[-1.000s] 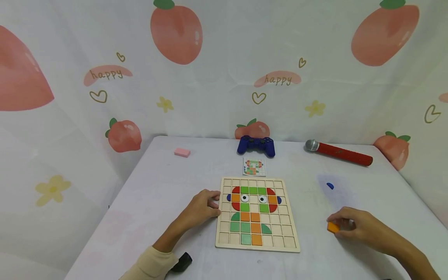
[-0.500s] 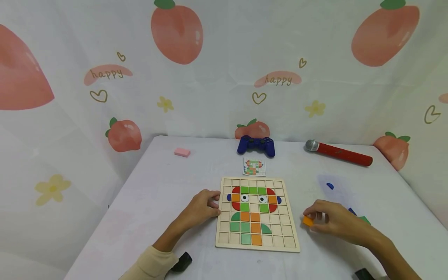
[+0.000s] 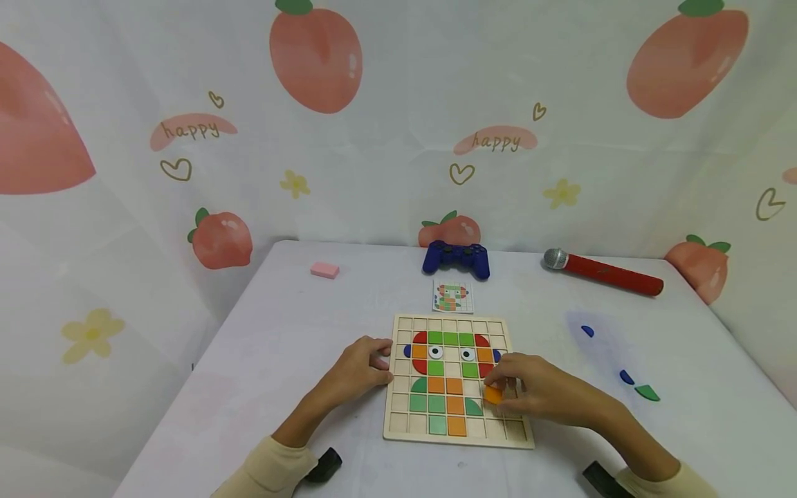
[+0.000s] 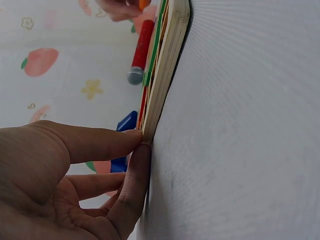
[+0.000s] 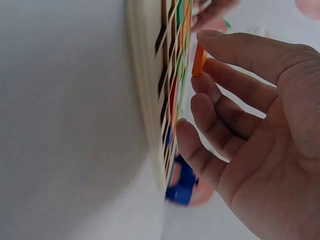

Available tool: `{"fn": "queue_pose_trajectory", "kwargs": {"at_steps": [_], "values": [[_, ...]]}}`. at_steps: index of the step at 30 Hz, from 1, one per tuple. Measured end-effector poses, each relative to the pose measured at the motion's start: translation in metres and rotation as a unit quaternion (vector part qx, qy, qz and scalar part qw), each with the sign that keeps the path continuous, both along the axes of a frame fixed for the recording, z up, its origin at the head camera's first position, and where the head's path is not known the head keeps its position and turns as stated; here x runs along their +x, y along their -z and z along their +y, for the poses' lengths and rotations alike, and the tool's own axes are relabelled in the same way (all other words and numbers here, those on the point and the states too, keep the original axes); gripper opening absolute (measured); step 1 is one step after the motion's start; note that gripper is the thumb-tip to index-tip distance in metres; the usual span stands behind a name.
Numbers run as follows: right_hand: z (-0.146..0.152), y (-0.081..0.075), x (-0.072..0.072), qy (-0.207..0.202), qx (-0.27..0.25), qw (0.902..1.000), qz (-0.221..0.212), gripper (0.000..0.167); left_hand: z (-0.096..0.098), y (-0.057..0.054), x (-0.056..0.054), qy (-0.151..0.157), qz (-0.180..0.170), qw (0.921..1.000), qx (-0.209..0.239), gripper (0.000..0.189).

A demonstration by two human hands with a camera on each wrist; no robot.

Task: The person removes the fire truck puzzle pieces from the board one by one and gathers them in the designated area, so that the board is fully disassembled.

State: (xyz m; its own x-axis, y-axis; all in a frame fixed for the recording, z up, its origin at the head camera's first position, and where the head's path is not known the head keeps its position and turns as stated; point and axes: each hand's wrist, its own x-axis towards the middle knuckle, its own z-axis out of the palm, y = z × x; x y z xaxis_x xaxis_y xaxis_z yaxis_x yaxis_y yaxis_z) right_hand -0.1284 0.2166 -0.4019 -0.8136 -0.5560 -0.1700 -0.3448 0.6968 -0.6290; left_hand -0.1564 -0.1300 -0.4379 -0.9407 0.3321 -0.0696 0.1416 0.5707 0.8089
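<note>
In the head view a wooden grid board (image 3: pixel 398 415) lies mid-table, with coloured tiles set in a pattern with two round eyes. My left hand (image 3: pixel 356 366) holds its left edge; in the left wrist view the thumb and a finger (image 4: pixel 137 180) meet at that edge. Over the board's right part, my right hand (image 3: pixel 548 391) pinches an orange tile (image 3: pixel 493 395) between thumb and fingers. In the right wrist view the orange tile (image 5: pixel 199 61) is tilted and apart from the board's surface. A green quarter-round tile (image 3: pixel 474 407) sits in the grid just left of it.
Right of the board lie two blue half-round tiles (image 3: pixel 627 377) and a green tile (image 3: pixel 647 393). Behind it are a pattern card (image 3: pixel 453 296), a blue game controller (image 3: pixel 456 259), a pink block (image 3: pixel 324 270) and a red microphone (image 3: pixel 607 272). A cloth backdrop hangs behind the table.
My right hand has carried the orange tile leftward from the table's right side to above the board, uncovering a blue and a green tile. The left hand has stayed at the board's edge.
</note>
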Motion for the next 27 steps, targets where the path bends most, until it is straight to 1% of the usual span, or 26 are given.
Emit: {"fn": "queue_pose_trajectory", "kwargs": {"at_steps": [3,7,12,17,21,27], "values": [[-0.013,0.0,-0.003,-0.023,-0.001,0.9997,0.004,0.023,0.0,0.001,0.0,-0.001,0.0,1.0,-0.001,0.059],[-0.029,0.0,-0.006,-0.056,-0.015,0.9983,0.007,0.024,0.0,0.001,0.0,-0.002,-0.002,1.0,0.0,0.06],[-0.05,0.0,-0.006,-0.088,-0.007,0.996,0.012,0.027,0.0,0.002,-0.001,-0.002,-0.002,1.0,-0.004,0.06],[-0.069,-0.003,-0.004,-0.108,0.01,0.9938,0.022,0.028,0.0,0.002,-0.001,0.001,0.001,1.0,-0.008,0.059],[-0.081,-0.003,-0.003,-0.121,0.007,0.9922,0.029,0.027,-0.001,0.001,-0.001,0.005,0.002,1.0,-0.008,0.059],[-0.092,0.002,-0.003,-0.135,0.006,0.9902,0.038,0.026,-0.002,0.001,-0.002,0.006,-0.001,1.0,-0.003,0.059]]}}
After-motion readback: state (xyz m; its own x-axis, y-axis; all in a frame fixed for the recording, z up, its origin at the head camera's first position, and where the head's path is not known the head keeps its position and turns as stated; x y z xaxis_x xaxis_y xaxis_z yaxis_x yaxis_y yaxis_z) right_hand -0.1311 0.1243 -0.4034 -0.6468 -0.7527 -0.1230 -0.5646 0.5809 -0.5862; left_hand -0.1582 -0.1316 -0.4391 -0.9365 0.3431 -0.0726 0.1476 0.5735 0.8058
